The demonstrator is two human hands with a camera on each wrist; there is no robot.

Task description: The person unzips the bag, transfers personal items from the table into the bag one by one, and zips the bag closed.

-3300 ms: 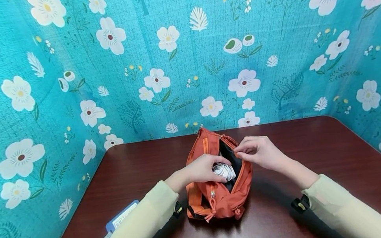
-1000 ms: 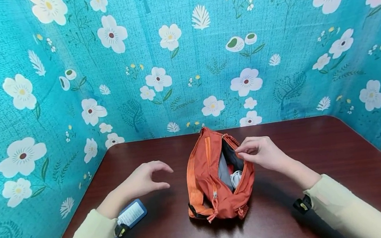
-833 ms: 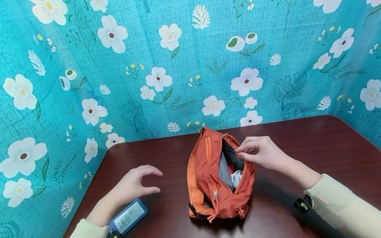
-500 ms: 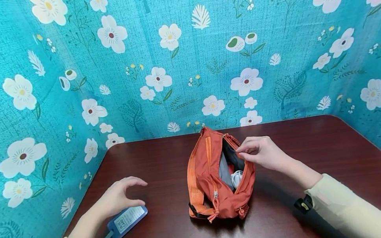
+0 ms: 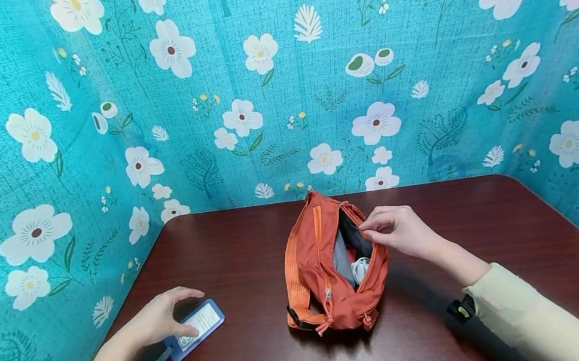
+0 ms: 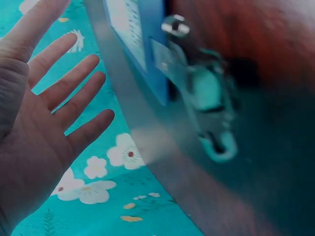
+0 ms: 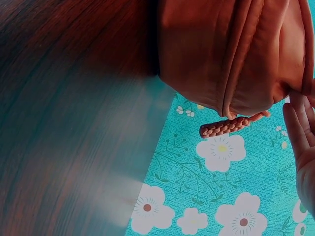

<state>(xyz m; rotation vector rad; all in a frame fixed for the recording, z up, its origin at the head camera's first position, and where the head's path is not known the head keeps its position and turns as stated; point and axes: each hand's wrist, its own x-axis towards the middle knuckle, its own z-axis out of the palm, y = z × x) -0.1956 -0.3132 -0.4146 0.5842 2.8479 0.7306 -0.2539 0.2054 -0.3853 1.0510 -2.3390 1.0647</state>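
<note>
At the left of the table, my left hand (image 5: 152, 321) hovers over a blue ID card holder (image 5: 199, 329), thumb and fingers spread apart. The left wrist view shows the palm of that hand with straight fingers, beside the card holder and its metal clip (image 6: 206, 98). An orange-red bag (image 5: 313, 262) stands mid-table, its zipped mouth wide apart. Inside it lie a coiled white cable (image 5: 359, 269) and something red, mostly hidden. My right hand (image 5: 401, 230) pinches the right edge of the bag's mouth. In the right wrist view, its fingers meet the bag (image 7: 226, 54) at the right border.
The dark reddish-brown table (image 5: 444, 294) has rounded far corners. A teal floral cloth (image 5: 278, 85) hangs behind it and along both sides. An orange strap (image 5: 294, 276) with a black buckle runs along the bag's left side.
The left hand has let the white cable go inside the bag, come out, and travelled left and nearer to the card holder. My right hand keeps its pinch on the bag's edge.
</note>
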